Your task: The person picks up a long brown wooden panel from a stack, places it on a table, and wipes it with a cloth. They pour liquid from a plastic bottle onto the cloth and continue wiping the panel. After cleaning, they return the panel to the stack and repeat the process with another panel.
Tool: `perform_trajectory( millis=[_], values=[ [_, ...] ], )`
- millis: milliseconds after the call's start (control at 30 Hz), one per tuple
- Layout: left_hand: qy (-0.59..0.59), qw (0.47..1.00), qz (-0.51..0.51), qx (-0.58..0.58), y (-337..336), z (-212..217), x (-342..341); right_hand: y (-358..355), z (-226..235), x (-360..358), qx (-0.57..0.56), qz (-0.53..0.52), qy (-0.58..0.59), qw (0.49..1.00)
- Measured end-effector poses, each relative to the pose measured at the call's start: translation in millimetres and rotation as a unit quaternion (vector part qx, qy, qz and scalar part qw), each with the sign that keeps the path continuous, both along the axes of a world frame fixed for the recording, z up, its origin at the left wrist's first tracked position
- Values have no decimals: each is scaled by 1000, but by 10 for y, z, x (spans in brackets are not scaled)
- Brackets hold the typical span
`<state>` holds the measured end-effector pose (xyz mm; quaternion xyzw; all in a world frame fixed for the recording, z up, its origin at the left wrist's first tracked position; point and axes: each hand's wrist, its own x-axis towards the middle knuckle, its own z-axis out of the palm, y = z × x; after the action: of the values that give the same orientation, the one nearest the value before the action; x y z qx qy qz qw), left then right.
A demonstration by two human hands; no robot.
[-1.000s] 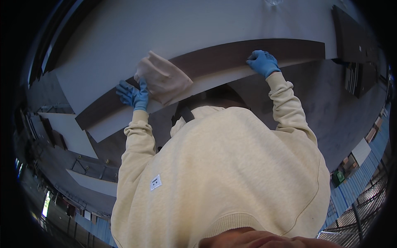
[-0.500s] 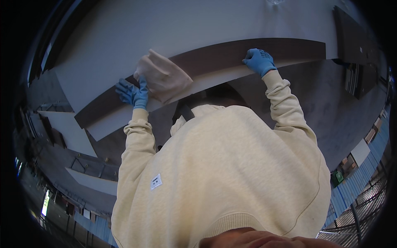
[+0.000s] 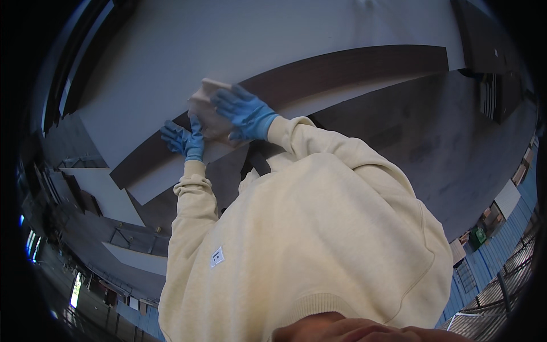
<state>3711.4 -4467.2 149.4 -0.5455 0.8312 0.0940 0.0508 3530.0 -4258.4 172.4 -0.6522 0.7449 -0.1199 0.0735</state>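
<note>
A long dark brown panel (image 3: 342, 68) runs across a white surface (image 3: 273, 28). A folded beige cloth (image 3: 204, 101) lies against the panel's left part. My right hand (image 3: 246, 112), in a blue glove, is laid over the cloth with its fingers spread around it. Just below and to the left, my left hand (image 3: 185, 139), also in a blue glove, touches the cloth's lower edge and the panel, fingers pointing up. Both cream sleeves reach up from my cream sweatshirt (image 3: 307, 239), which fills the lower middle of the view.
A wide dark grey surface (image 3: 444, 148) spreads to the right of the panel. White boards (image 3: 99, 194) and dark frames lie at the left. A blue ribbed wall (image 3: 501, 251) and small boxes sit at the lower right. Dark slats (image 3: 496, 97) stand at the far right.
My right hand has left the panel's right end and swung left onto the beige cloth. My left hand has stayed by the cloth.
</note>
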Motion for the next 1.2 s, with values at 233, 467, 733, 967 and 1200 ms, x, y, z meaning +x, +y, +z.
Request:
perform_trajectory(
  millis=[233,467,733,967,1200],
  values=[
    [-6,1000,-8,17,-7,-11,34,2617,-114,-2114,-49,-431,85,897],
    [29,999,-13,5,87,-49,35,1879,-258,-1393,-50,-367,72,926],
    [248,967,-6,57,-346,389,411,-149,114,116,-90,-106,-34,990],
    [93,962,242,-86,-3313,461,3110,-259,-3,343,-72,-159,74,982],
    [332,929,149,70,-3801,-378,3823,-2580,275,2267,12,-73,-1,997]
  ],
)
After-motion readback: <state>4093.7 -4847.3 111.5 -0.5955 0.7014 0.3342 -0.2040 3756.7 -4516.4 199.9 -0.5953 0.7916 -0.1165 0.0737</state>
